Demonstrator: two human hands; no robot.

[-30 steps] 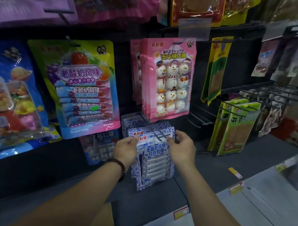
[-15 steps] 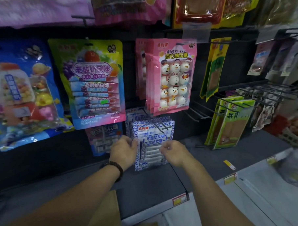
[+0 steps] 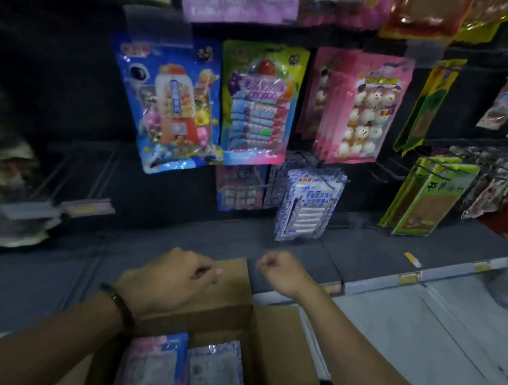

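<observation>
Blue-and-white packets (image 3: 307, 206) hang on a far peg hook, faces outward for display. The left hand (image 3: 170, 279) and right hand (image 3: 284, 273) hover empty with fingers curled above the near cardboard box (image 3: 278, 339), where spare packets (image 3: 213, 365) lie. Pink snowman packs (image 3: 364, 109) crowd the hook from above.

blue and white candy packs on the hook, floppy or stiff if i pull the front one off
Probably floppy: the blue-and-white candy packs look like thin film pouches and hang skewed off the hook. Likely light, with only slim sticks showing inside. A push would probably set them swinging.
</observation>
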